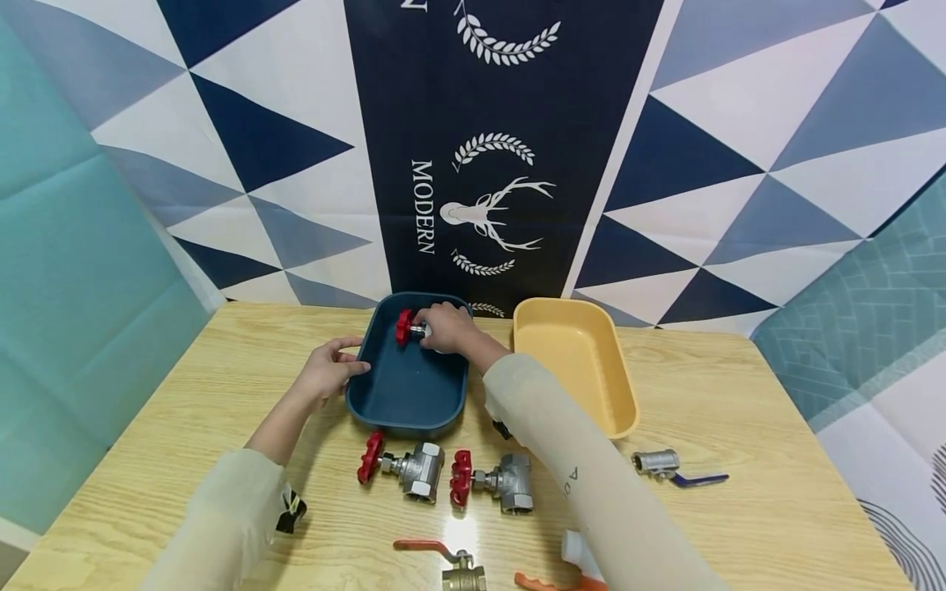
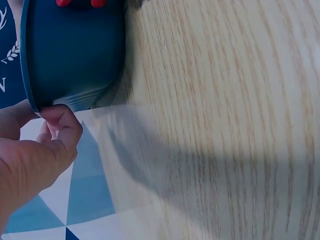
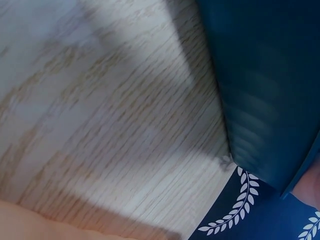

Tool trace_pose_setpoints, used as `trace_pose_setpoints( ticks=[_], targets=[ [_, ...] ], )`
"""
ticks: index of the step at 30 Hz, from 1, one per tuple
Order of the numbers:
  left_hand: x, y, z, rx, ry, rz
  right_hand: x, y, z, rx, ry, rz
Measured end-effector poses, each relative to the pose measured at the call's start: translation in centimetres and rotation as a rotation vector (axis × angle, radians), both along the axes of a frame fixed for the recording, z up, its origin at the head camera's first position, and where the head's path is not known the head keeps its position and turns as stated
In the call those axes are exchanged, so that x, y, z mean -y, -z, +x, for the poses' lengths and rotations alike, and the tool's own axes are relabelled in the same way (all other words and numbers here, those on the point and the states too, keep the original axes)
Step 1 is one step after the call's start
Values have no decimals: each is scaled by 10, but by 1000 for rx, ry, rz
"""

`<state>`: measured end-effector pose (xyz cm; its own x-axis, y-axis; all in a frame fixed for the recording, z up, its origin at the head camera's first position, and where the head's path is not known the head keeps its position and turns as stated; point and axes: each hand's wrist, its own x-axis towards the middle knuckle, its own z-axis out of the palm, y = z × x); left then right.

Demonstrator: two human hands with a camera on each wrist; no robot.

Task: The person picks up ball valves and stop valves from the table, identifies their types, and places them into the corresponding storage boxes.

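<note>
In the head view a dark blue plastic bin (image 1: 414, 394) stands at the back of the table. My left hand (image 1: 325, 373) pinches its left rim, thumb on the inner side; the left wrist view shows the fingers (image 2: 62, 122) bent at the rim. Inside the bin's far part, my right hand (image 1: 448, 327) grips a valve with a red handwheel (image 1: 403, 327); its body is mostly covered by the fingers. The right wrist view catches mainly the bin's outer wall (image 3: 265, 95) and a bit of fingertip at the rim.
A yellow bin (image 1: 624, 386) stands right of the blue one. Two red-wheeled valves (image 1: 424, 472) (image 1: 515, 484) lie in front. Nearer are a brass ball valve (image 1: 464, 577) with a red lever and a white-and-orange item (image 1: 580, 552), partly behind the right sleeve. A blue-levered valve (image 1: 658, 463) lies right.
</note>
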<state>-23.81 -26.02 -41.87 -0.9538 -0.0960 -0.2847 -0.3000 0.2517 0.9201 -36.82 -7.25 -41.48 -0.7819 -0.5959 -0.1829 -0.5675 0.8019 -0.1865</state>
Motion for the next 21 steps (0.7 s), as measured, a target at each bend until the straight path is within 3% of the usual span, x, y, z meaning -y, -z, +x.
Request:
trace_pose_setpoints(
  ticks=[21],
  targets=[
    [2, 2, 0, 5, -2, 25, 2, 1, 0, -26, -11, 54]
  ],
)
